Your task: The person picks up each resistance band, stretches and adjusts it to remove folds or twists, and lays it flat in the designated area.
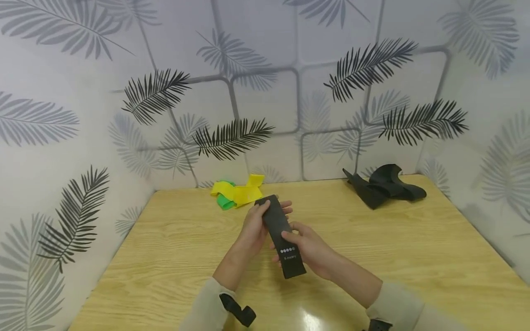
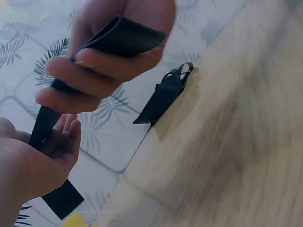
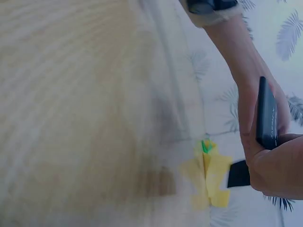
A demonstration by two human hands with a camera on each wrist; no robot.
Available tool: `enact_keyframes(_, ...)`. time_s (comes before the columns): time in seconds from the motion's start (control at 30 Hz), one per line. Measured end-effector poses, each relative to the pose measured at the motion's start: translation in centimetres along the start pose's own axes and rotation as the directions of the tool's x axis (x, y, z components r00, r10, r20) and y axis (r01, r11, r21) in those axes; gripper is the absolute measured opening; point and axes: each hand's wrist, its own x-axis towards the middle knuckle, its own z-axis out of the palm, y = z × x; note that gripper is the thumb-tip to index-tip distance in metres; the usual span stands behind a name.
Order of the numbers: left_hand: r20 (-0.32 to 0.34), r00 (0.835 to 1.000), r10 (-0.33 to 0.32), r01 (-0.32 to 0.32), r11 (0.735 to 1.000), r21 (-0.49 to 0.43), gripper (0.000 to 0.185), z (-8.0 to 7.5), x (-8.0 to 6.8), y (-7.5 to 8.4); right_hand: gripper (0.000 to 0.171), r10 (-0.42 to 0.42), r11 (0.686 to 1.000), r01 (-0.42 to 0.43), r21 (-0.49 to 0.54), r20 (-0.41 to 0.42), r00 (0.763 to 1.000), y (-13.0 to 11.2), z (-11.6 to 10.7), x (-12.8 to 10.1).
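A flat dark grey elastic band (image 1: 276, 224) with white dots and small print near its lower end is held above the wooden table (image 1: 165, 257). My left hand (image 1: 262, 219) grips its upper end, thumb on top and fingers curled behind. My right hand (image 1: 303, 246) pinches the lower part, thumb beside the print. In the left wrist view the right hand's fingers (image 2: 102, 71) wrap round the folded band (image 2: 125, 38), and the left palm (image 2: 33, 165) is at the lower left. The right wrist view shows the band (image 3: 266, 113) edge-on between both hands.
A yellow and green pile of bands (image 1: 238, 192) lies at the table's back edge, just beyond the hands. A heap of black bands (image 1: 385, 186) sits at the back right corner. Leaf-patterned walls close in the table on the left, back and right.
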Motion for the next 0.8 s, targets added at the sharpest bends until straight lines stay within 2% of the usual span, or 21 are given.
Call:
enact_keyframes(0.2,-0.122,0.993,-0.004,0.009,0.999,0.037,0.043,-1.6,0.3,0.5,0.043,0.035,0.999,-0.036,0.01,0.093,0.995,1.7,2.7,-1.0)
enact_keyframes(0.5,-0.212,0.977,-0.027,0.05,0.993,0.107,0.045,-3.8,0.9,1.1,0.041,0.085,0.996,-0.085,-0.01,0.177,0.98,3.4,5.6,-2.6)
enact_keyframes(0.63,-0.264,0.964,-0.027,0.058,0.992,0.112,0.042,-4.8,1.0,1.6,0.041,0.101,0.994,-0.11,0.016,0.288,0.952,4.4,6.4,-3.6)
enact_keyframes(0.73,-0.274,0.961,-0.032,0.067,0.991,0.119,0.041,-5.3,1.2,1.9,0.038,0.079,0.993,-0.105,0.056,0.354,0.932,4.9,6.6,-4.1)
enact_keyframes(0.8,-0.276,0.96,-0.042,0.077,0.99,0.115,0.04,-5.5,1.4,2.0,0.036,0.074,0.99,-0.112,0.083,0.368,0.927,5.2,6.7,-4.3)
